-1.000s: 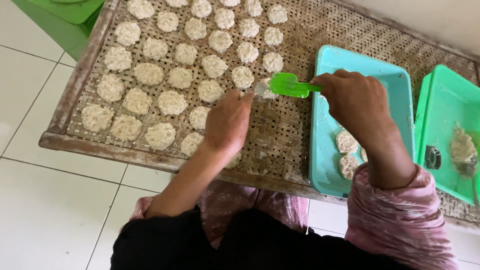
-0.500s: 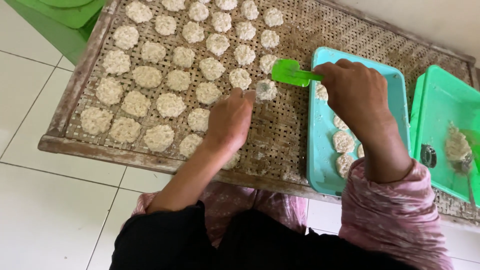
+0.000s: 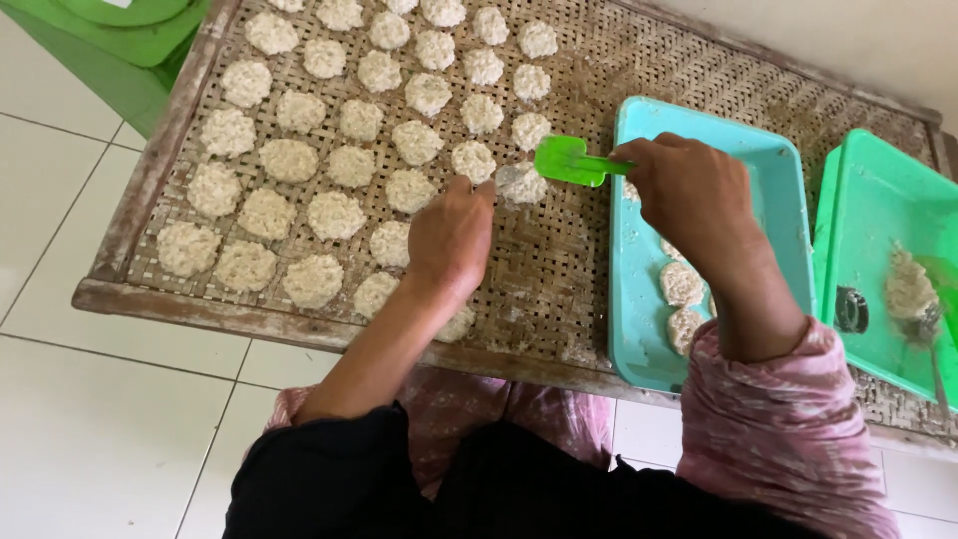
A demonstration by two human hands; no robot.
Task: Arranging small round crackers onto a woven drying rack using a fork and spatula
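Note:
My right hand (image 3: 691, 200) grips a green spatula (image 3: 569, 162), its blade held just above the woven bamboo rack (image 3: 559, 269) beside the teal tray (image 3: 788, 200). A pale round rice cake (image 3: 526, 185) lies under the blade's left edge. My left hand (image 3: 451, 240) rests on the rack with its fingertips touching that cake. Rows of several similar round cakes (image 3: 349, 165) cover the rack's left half. A few more cakes (image 3: 682, 284) lie in the teal tray, partly hidden by my right wrist.
A green tray (image 3: 878, 210) at the right holds a lump of rice mix (image 3: 906, 284), a small dark ring and a metal spoon (image 3: 936, 344). A green plastic stool (image 3: 110, 50) stands at the upper left. White floor tiles (image 3: 110, 409) lie below the rack.
The spatula has drawn back toward the teal tray, leaving the cake it carried on the rack. My left hand stayed by that cake.

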